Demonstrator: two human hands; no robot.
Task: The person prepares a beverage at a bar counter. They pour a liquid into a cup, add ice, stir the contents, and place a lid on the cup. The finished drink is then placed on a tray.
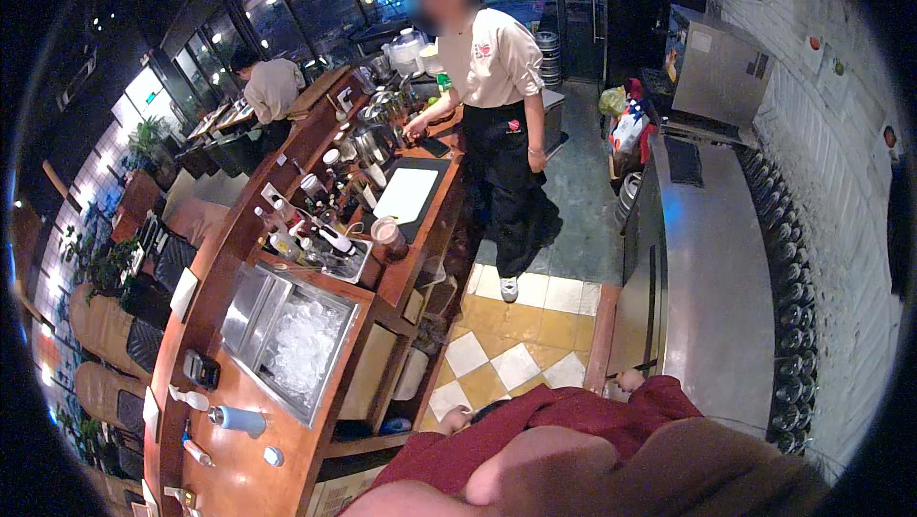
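Low in front of me, my left hand (456,420) sticks out of a dark red sleeve, beside the bar's lower shelves. Its fingers are small and partly hidden, and nothing in them can be made out. My right hand (629,379) is at the front of the steel counter (718,297), close to a dark edge on the cabinet below. Whether it grips that edge is unclear. The tiled floor (516,364) shows between my hands.
Left runs a wooden bar with an ice bin (304,340), a blue bottle (237,420), several bottles and a white cutting board (406,194). A person (492,63) stands ahead in the aisle. Several glasses (793,326) line the right wall, beyond which a steel machine (716,63) stands.
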